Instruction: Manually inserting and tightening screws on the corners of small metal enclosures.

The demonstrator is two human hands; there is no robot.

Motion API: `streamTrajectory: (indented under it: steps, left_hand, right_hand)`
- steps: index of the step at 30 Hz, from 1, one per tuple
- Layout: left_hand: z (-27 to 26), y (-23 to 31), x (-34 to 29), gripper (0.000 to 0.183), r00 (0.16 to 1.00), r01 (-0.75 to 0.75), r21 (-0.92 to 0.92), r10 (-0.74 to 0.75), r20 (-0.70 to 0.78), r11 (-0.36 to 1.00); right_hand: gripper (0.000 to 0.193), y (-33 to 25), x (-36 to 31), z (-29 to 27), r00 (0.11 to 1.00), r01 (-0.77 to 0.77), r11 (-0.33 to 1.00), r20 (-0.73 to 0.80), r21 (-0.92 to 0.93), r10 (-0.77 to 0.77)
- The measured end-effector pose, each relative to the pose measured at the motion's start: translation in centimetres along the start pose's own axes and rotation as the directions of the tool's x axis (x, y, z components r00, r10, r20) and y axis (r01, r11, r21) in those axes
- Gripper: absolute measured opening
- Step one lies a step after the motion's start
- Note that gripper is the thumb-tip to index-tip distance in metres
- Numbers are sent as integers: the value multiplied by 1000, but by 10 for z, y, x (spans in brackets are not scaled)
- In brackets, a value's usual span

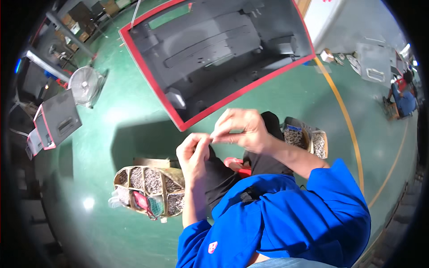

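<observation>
"Head view, quick. Grip?"
"Left hand [193,156] and right hand [246,131]: fingers narrow, tips brought together. Can't tell from here whether they hold anything."
"Red-rimmed grey casing [214,42]?"
"Twelve o'clock of them, near, hollow side showing."
"Divided bin [175,172]?"
"Eight o'clock, beside the left forearm, small pieces in compartments."

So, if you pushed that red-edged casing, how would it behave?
The casing would probably feel stiff: its red rim has crisp corners. It may be light for its size, looking like a hollow shell. Tipping is hard to judge: its support isn't clear.
</observation>
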State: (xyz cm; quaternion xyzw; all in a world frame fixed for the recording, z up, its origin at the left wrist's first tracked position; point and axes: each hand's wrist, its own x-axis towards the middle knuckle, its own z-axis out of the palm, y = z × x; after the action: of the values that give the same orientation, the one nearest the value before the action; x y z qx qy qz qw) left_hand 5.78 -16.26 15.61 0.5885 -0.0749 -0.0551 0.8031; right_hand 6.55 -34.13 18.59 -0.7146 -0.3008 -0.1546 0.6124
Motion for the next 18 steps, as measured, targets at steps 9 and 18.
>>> streamTrajectory:
  steps: [9,18]
  left_hand:
    - [-11,4,48,13,837,-154,958,547,-4,242]
    - [-40,12,48,14,835,-160,947,550,-20,278]
  right_hand:
    - [9,73,176,-6,990,-10,991,-140,136,29]
    - [14,123,289,61,949,132,948,-239,-291,-206]
